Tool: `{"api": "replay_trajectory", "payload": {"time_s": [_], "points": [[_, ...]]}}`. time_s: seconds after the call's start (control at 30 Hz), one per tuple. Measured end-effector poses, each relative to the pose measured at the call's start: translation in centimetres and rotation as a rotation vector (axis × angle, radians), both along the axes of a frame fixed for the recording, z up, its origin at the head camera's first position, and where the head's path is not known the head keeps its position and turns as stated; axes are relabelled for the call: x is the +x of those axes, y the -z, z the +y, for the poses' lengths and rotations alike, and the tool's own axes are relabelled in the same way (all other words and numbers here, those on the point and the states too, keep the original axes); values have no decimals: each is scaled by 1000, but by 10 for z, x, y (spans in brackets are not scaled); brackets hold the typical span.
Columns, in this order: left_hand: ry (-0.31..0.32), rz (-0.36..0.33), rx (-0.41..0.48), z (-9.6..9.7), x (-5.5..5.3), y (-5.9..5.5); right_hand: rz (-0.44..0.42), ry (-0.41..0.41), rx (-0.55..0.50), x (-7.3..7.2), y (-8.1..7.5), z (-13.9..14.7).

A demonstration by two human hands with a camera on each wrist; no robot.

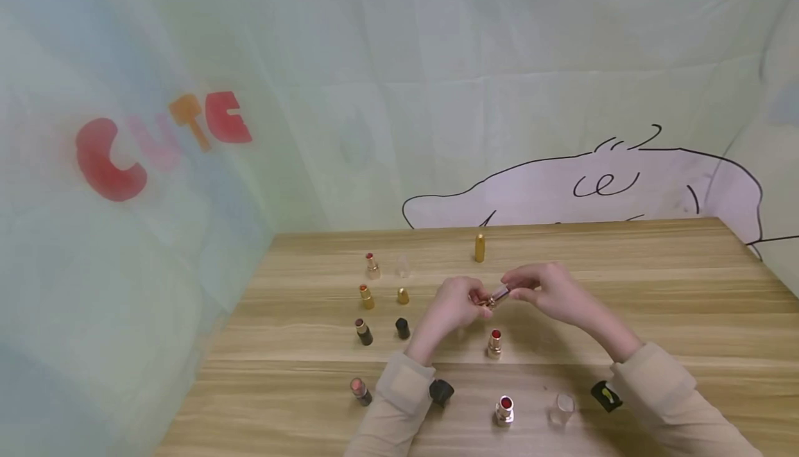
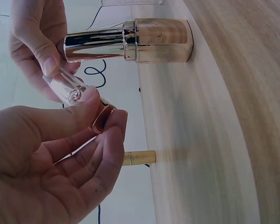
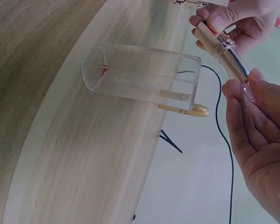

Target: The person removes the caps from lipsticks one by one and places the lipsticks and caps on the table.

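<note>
A slim lipstick (image 1: pixel 499 295) with a rose-gold base and clear cap is held tilted above the table between both hands. My left hand (image 1: pixel 460 302) pinches the shiny base (image 2: pixel 102 116) between thumb and fingers. From the other end, my right hand (image 1: pixel 552 295) grips the clear cap (image 3: pixel 246 92) with thumb and fingertips. The cap sits over the tube in the right wrist view. Just below the hands, an uncapped red lipstick (image 1: pixel 495 345) with a rose-gold case stands upright. A clear cap (image 3: pixel 140 77) stands near my right hand.
A closed gold lipstick (image 1: pixel 480 247) stands at the back. To the left are several uncapped lipsticks (image 1: pixel 364 332) and caps (image 1: pixel 402 329). Nearer the front stand a red lipstick (image 1: pixel 504 411), a clear cap (image 1: pixel 563 408) and black caps (image 1: pixel 441 392), (image 1: pixel 606 396) beside the sleeves.
</note>
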State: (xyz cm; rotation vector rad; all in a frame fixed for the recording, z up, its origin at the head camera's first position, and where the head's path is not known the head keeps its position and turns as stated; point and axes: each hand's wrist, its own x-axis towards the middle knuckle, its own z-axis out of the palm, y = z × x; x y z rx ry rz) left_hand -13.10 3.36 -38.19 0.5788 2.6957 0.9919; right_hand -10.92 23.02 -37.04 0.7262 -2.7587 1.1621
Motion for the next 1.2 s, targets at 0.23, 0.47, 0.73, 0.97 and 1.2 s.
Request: {"api": "replay_trajectory", "payload": {"time_s": [0.23,0.47,0.73,0.97,1.2], "points": [[5,2,-10,-1,1,0,42,-14,-17,1,3,0],[9,-10,-7,0,2,-3,26,9,2,0,2,3],[-7,-11,9,1,6,-8,0,49,-16,4,-3,3],[-22,51,31,3,12,-17,33,147,-58,10,-10,4],[-2,166,31,5,17,-27,121,170,-84,15,-20,7]]}}
